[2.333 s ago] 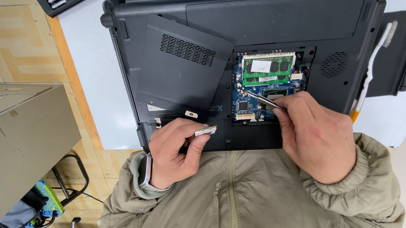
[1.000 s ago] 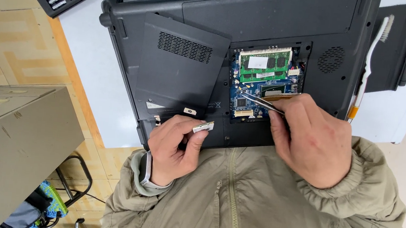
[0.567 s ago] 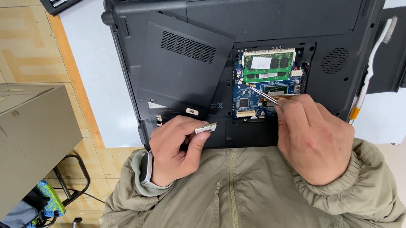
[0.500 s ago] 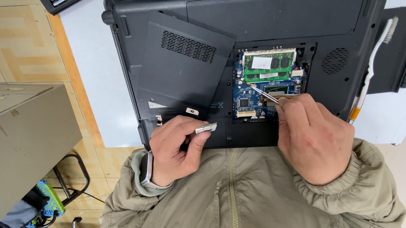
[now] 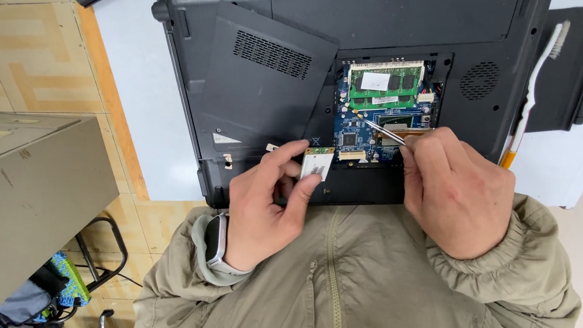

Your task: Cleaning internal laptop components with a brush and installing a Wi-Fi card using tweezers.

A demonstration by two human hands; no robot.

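One laptop [image 5: 354, 85] (underside up, centre frame); one loose cover panel [image 5: 263, 91]; one green memory module [image 5: 385, 85]; one small card [image 5: 317, 164]; one pair of tweezers [image 5: 384, 131]; one toothbrush [image 5: 533, 94], upper right; two hands: left hand [image 5: 266, 207], right hand [image 5: 454, 192].

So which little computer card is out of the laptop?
The small white card, pinched in the left hand. The green card sits inside the laptop.

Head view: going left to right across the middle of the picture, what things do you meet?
Grey cabinet → loose black cover panel → left hand holding a small white card → blue circuit board → right hand with tweezers → white toothbrush.
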